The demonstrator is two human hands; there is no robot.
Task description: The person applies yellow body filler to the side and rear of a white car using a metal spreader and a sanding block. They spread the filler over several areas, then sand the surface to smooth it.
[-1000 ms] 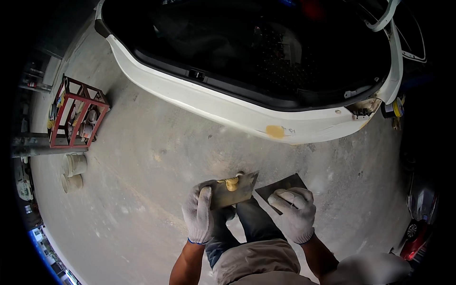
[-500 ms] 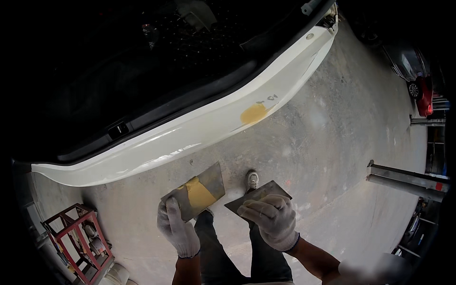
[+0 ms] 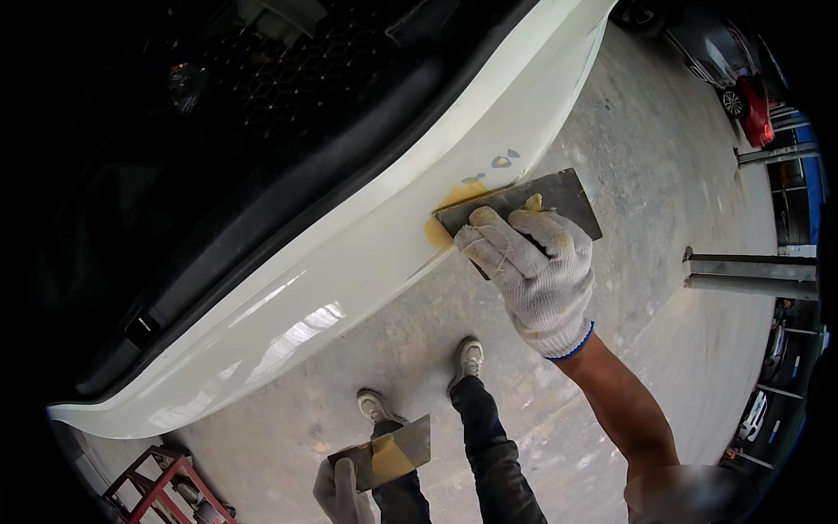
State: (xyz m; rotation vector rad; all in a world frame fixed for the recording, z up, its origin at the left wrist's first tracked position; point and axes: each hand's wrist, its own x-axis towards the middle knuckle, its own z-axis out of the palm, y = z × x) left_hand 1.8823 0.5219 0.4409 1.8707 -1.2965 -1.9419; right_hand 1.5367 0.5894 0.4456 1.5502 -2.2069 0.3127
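Observation:
My right hand (image 3: 537, 271), in a white knit glove, grips a flat grey metal putty spreader (image 3: 572, 205). The spreader's edge lies over a yellow filler patch (image 3: 438, 232) on the white car sill panel (image 3: 384, 227), covering part of the patch. A dab of yellow sticks to the plate by my fingers. Low in the view, my gloved left hand (image 3: 340, 491) holds a second metal spreader (image 3: 417, 441) by its left end, with a smear of yellow filler (image 3: 390, 458) across its face. Small grey bare spots (image 3: 501, 162) show on the panel beyond the patch.
The car's dark interior (image 3: 288, 122) opens behind the sill. A red metal frame stand (image 3: 157, 485) is at lower left. On the right a grey post base (image 3: 751, 271) stands on the concrete floor (image 3: 646, 201), with parked cars (image 3: 746, 109) farther back. My shoes (image 3: 470, 356) are below the panel.
My right hand has moved up and forward, bringing its spreader onto the yellow patch. My left hand with its spreader sits lower in view. The panel appears nearer.

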